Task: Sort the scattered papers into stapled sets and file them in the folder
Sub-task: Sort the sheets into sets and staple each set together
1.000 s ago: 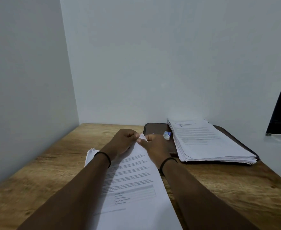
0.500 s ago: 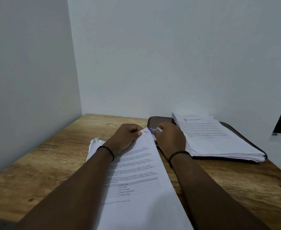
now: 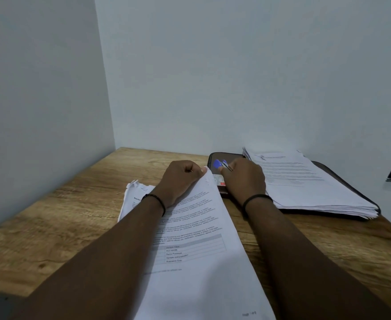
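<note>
The left hand (image 3: 181, 179) pinched the top corner of the paper set (image 3: 197, 239) lying on the surface (image 3: 62, 215). The right hand (image 3: 244, 179) gripped a blue stapler (image 3: 221, 164) just beside that corner, over the folder (image 3: 215, 158).

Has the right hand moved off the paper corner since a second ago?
Yes. The right hand has left the top corner of the sheets and gone right, over the dark folder, where it now holds a blue stapler.
</note>
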